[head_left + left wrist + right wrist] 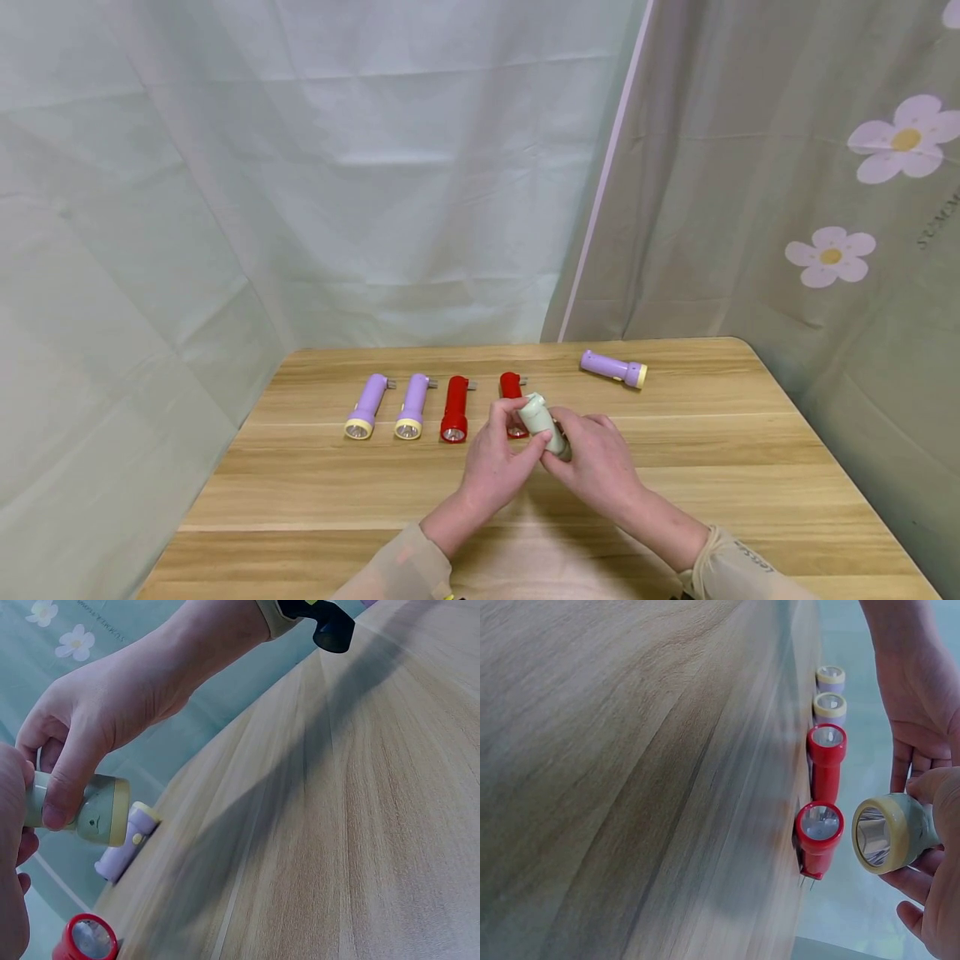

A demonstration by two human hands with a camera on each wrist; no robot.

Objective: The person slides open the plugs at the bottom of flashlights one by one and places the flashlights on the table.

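A pale green flashlight (537, 417) with a cream head ring is held in both hands above the table. My left hand (495, 467) pinches its tail end between thumb and fingers. Around the head end, my right hand (600, 462) grips with its thumb and fingers. The lens of the green flashlight (874, 832) faces the camera in the right wrist view. Just behind the hands lies a red flashlight (511, 386), partly hidden by them in the head view. Metal prongs stick out from its tail.
Left of the hands lie another red flashlight (455, 408) and two purple flashlights, one nearer the middle (414, 404) and one further left (370, 404), all with prongs out. One purple flashlight (611, 367) lies sideways at the back right. Curtains (420, 208) hang behind the wooden table (300, 500).
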